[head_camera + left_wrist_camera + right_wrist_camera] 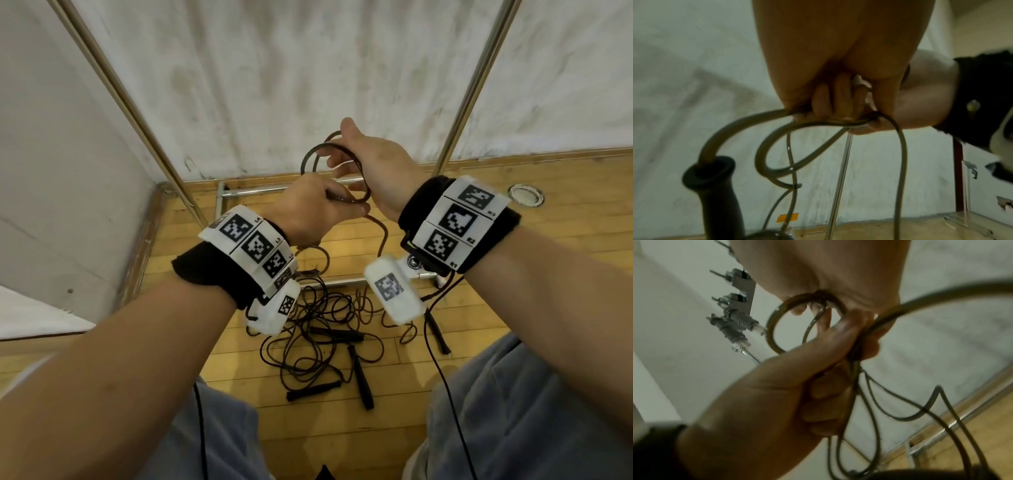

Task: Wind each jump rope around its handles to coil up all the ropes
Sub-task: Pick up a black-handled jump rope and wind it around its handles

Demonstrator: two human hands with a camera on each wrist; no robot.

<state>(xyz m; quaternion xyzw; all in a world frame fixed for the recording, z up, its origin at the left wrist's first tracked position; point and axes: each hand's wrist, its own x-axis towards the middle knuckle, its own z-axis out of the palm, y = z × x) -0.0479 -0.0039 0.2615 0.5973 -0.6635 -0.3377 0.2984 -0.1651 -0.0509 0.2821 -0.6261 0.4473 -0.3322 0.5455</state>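
My left hand (318,209) grips a dark jump rope (308,154) at chest height, its fingers (838,104) curled round gathered strands. One black handle (715,186) of this rope hangs below that hand. My right hand (363,161) is just beyond and to the right, thumb up, pinching a loop of the same rope (772,331) that curves over my left hand (797,386). A strand drops from the hands to the floor. There, a tangled pile of ropes (318,325) lies with black handles (359,377) scattered in it.
Wooden floor in a corner of white walls. Two slanted metal poles (137,113) (469,89) rise from a metal frame (274,190) on the floor behind the pile. A round floor socket (525,194) sits at the right. My knees (513,411) flank the pile.
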